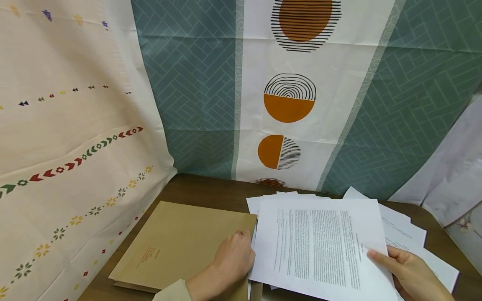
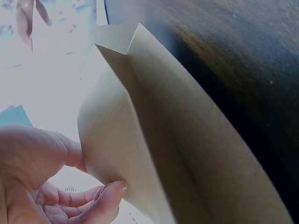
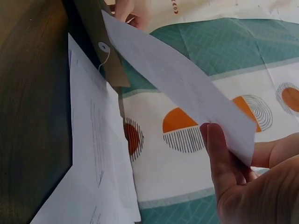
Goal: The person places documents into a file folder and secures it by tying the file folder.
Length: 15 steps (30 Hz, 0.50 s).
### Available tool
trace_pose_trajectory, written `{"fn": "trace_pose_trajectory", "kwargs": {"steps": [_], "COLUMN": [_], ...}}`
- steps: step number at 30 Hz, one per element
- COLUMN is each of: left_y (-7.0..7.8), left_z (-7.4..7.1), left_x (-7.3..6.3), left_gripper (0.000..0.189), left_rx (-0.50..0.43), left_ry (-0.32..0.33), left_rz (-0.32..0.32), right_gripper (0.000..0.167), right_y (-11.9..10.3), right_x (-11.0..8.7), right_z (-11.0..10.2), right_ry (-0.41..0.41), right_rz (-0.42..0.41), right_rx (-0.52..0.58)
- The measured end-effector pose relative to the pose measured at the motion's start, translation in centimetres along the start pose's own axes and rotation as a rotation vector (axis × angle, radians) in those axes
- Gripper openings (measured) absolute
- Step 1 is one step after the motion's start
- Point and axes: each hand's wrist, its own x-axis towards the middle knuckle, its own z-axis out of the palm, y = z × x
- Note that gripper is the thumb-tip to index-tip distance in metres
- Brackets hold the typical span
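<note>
An envelope on the worktop is being gripped at its open mouth by the left hand (its button being seen only from the right wrist), and a printed sheet is being held alongside by the right hand.

Black print on my sheet and red lettering near the envelope's near-left corner are blurring; I'm reading nothing.
</note>
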Motion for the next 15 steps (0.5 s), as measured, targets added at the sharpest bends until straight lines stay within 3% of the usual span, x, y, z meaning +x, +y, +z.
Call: {"fn": "trace_pose_trajectory", "kwargs": {"steps": [5, 11, 15], "left_y": [-0.1, -0.2, -0.1], "left_z": [0.0, 0.1, 0.1], "left_x": [0.0, -0.1, -0.1], "left_gripper": [0.013, 0.016, 0.016], "left_rx": [-0.010, -0.013, -0.012], "left_ry": [-0.004, 0.020, 0.026], "left_rz": [0.000, 0.012, 0.011], "right_gripper": [0.069, 0.071, 0.073], "right_y": [0.2, 0.4, 0.3], "right_x": [-0.5, -0.9, -1.1], "right_z": [-0.1, 0.9, 1.2], "right_ry": [-0.071, 0.001, -0.010], "right_rz": [-0.016, -0.021, -0.033], "right_rx": [-0.043, -0.222, -0.230]}}
